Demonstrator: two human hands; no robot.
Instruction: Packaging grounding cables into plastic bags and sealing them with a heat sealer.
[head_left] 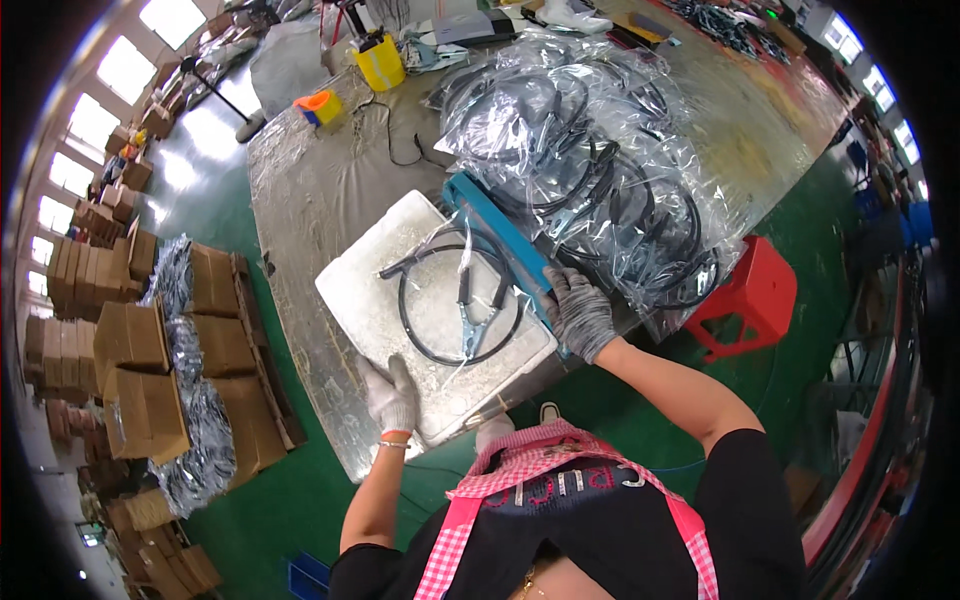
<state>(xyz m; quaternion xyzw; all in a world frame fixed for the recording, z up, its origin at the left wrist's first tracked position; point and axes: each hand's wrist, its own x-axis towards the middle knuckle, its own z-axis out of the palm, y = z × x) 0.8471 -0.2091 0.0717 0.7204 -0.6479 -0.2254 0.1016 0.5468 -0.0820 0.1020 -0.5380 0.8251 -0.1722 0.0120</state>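
A black cable with a metal clamp (471, 338) lies coiled inside a clear plastic bag, on a white foam block (365, 270). Along the block's right side runs a long teal bar sealer (500, 235). My right hand (583, 315), in a grey glove, grips the near end of this sealer, fingers bent over its top. At the block's near left edge is my left hand (390, 397), in a pale glove. Its thumb stands apart from the fingers, and it touches the block. Whether it also touches the bag's edge I cannot tell.
A large heap of bagged black cables (610, 170) covers the table's right part. A red stool (755, 300) stands by the table's right edge. Yellow containers (380, 62) and a roll of orange tape (320, 105) sit at the far left. Cardboard boxes (145, 400) line the left floor.
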